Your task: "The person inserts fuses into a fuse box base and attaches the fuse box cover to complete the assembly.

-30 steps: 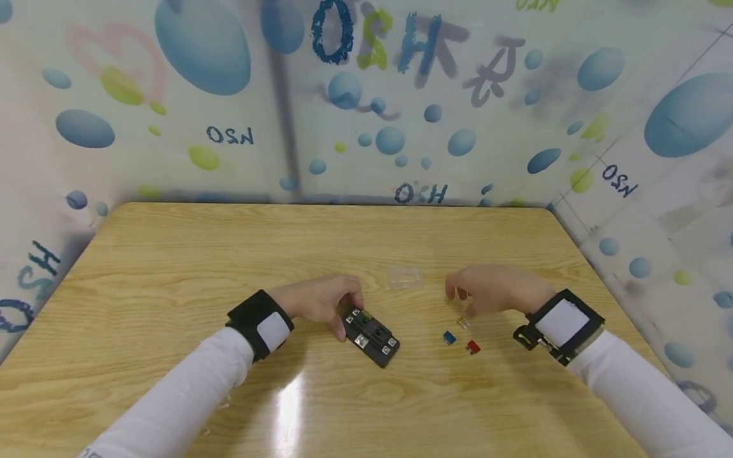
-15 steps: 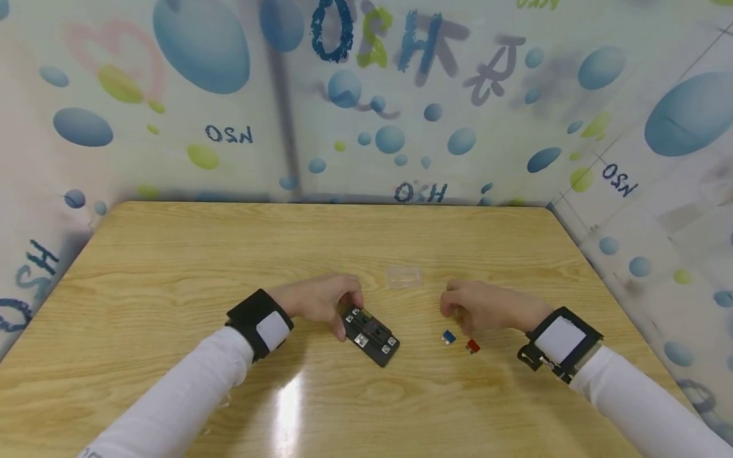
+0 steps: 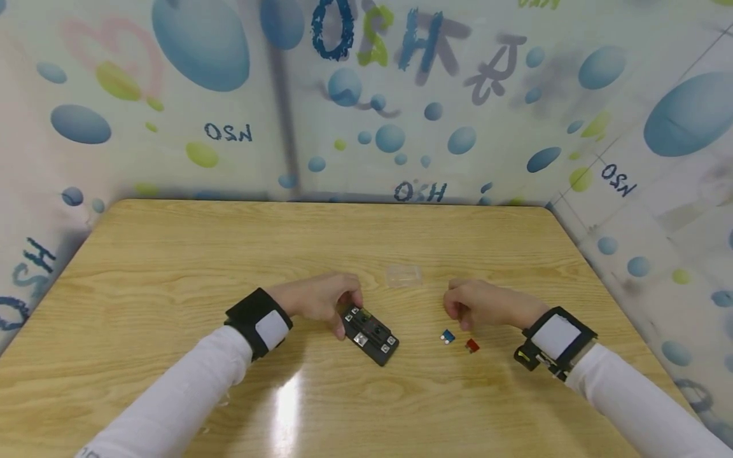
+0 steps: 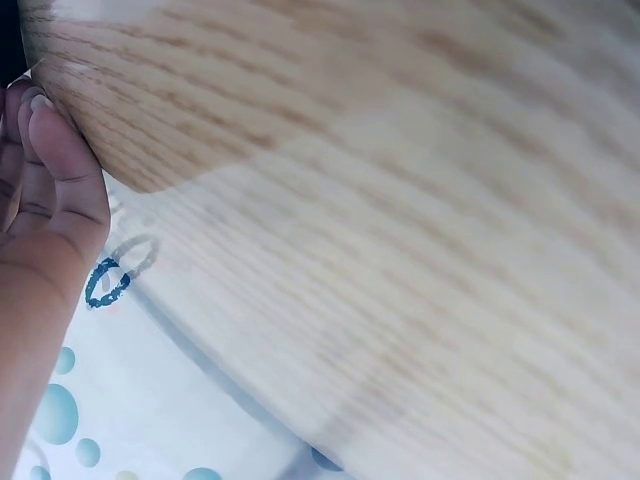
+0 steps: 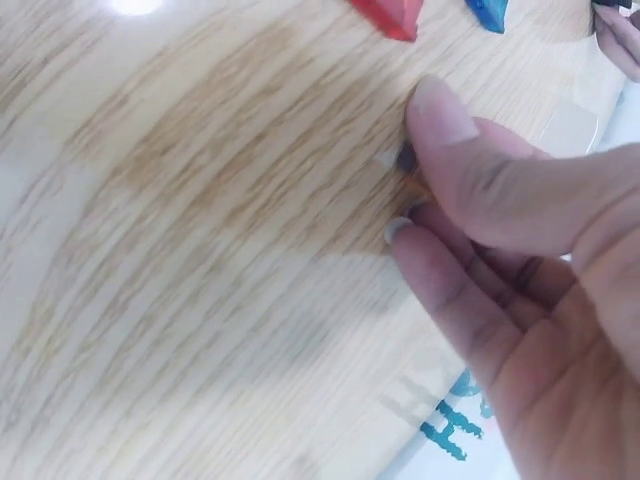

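Observation:
My left hand point(image 3: 321, 300) grips the far left end of a black block point(image 3: 379, 350) with square metal contacts, which lies slantwise on the table. In the left wrist view the fingers point(image 4: 65, 150) show at the left edge, and the block is mostly cut off. Over on the right, my right hand point(image 3: 487, 303) pinches a small orange blade fuse point(image 5: 412, 172) between thumb and fingers, just over the table; most of it is hidden. Near those fingertips lie a blue blade fuse point(image 3: 448, 336) and a red blade fuse point(image 3: 472, 345).
A clear plastic piece point(image 3: 403, 276) lies flat on the wooden table point(image 3: 229, 242) behind and between the hands. A wall covering point(image 3: 487, 76) with blue and green spots rises behind the table's far edge and along its sides.
My right hand has come down to the orange fuse and taken it between thumb and fingers. It is no longer seen lying beside the blue and red ones. The left hand stays put.

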### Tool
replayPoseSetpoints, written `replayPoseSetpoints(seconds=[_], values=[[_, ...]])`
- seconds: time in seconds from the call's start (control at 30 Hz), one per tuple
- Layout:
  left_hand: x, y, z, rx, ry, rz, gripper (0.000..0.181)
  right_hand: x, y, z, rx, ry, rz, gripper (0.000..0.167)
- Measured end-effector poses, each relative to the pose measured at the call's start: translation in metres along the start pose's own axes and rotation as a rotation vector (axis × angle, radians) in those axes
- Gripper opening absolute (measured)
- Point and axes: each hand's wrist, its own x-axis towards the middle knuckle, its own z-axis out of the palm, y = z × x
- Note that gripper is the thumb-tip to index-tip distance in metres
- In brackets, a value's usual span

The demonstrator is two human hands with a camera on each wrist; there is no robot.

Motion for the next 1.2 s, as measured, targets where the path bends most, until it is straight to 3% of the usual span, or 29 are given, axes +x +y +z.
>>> replayPoseSetpoints(seconds=[0.43,0.73,1.2], values=[[0.000,0.000,-0.001,-0.010,-0.006,-0.011,0.051,0.005,-0.001,-0.002,-0.024,-0.036,0.054,0.025],[0.002,0.000,-0.001,-0.014,-0.011,-0.026,0.052,0.004,-0.002,-0.007,-0.004,-0.069,0.139,0.021],[0.001,-0.001,0.000,-0.014,-0.011,-0.020,0.051,0.003,-0.016,-0.043,-0.073,0.147,0.053,0.009]])
